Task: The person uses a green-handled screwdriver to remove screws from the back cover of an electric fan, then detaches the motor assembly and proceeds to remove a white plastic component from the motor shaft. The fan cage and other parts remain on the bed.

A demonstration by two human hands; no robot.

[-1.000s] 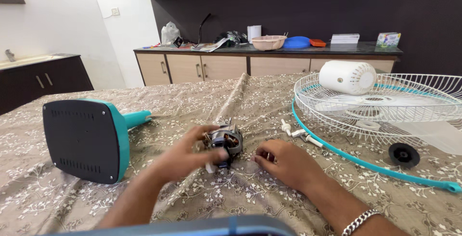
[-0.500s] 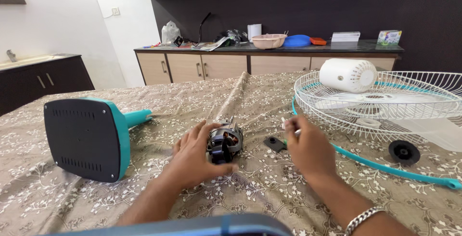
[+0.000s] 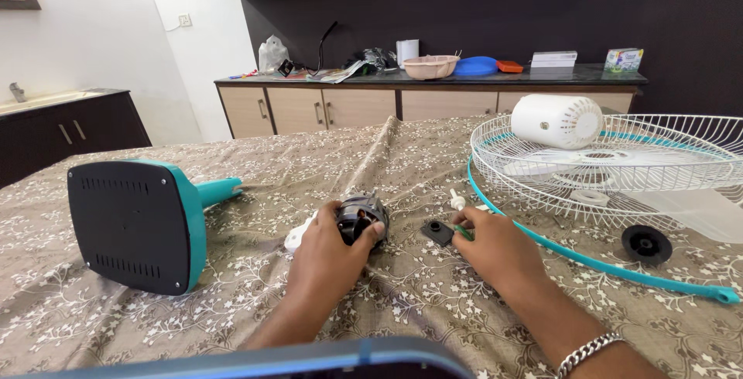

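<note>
Left hand [image 3: 329, 254] around fan motor [image 3: 357, 219]

Left hand [image 3: 329, 251] clasped, right hand [image 3: 495, 249] pinching.

open cloth near fan base [image 3: 131, 224], wire guard [image 3: 619, 164] crowding right, black bracket [image 3: 436, 231] between hands

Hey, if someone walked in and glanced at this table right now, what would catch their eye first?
Probably the two hands at the centre of the floral cloth: the left hand grips a small electric motor, and the right hand pinches a small green part beside a black square plate. To the left lies a teal and black fan base on its side; to the right, a white wire fan guard holds a white motor cover.
</note>
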